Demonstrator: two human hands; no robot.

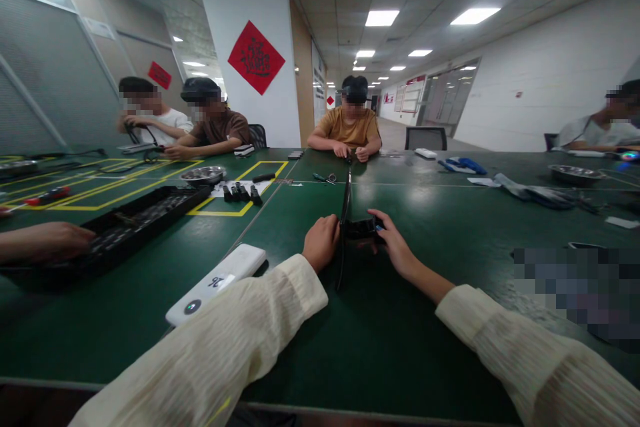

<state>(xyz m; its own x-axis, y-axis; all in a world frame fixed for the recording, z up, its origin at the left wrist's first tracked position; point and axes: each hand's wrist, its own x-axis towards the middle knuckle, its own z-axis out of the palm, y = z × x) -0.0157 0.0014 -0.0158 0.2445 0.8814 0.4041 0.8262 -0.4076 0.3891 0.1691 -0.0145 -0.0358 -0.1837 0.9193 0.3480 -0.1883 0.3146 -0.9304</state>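
Observation:
Both my hands rest on the green table point(410, 214) around a small black device point(359, 228). My left hand point(321, 241) is curled into a closed grip against the device's left end. My right hand point(395, 244) wraps its fingers over the device's right end. A thin black strap or cable point(345, 194) runs from the device across the table toward the person sitting opposite, and a short length hangs toward me. Cream ribbed sleeves cover both my forearms.
A white power bank point(217, 282) lies left of my left arm. A black tray point(135, 220) sits further left, with another person's hand point(47, 240) beside it. Metal bowls point(203, 174), small black parts point(242, 193), scissors point(325, 178) and several seated people ring the table.

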